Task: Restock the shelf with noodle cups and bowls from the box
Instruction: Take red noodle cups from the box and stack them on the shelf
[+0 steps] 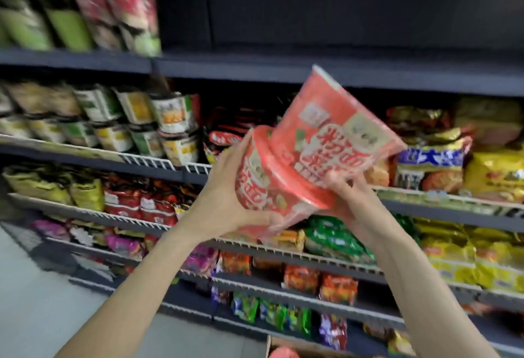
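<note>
Two red noodle bowls are held up in front of the shelves, both tilted. My left hand [226, 201] grips the lower bowl [263, 184] from its left side and underneath. The upper bowl [334, 130] leans against it to the right, and my right hand [351, 201] holds it from below, fingers curled round its base. A dark empty shelf [326, 71] runs just above and behind the bowls. The cardboard box [286, 350] shows at the bottom edge with a red item inside. The picture is motion-blurred.
Stacked noodle cups [170, 119] fill the shelf at left. Packets of noodles crowd the lower shelves, yellow ones [487, 176] at right and red ones [136, 201] at left. White wire rails edge the shelves. Grey floor lies at lower left.
</note>
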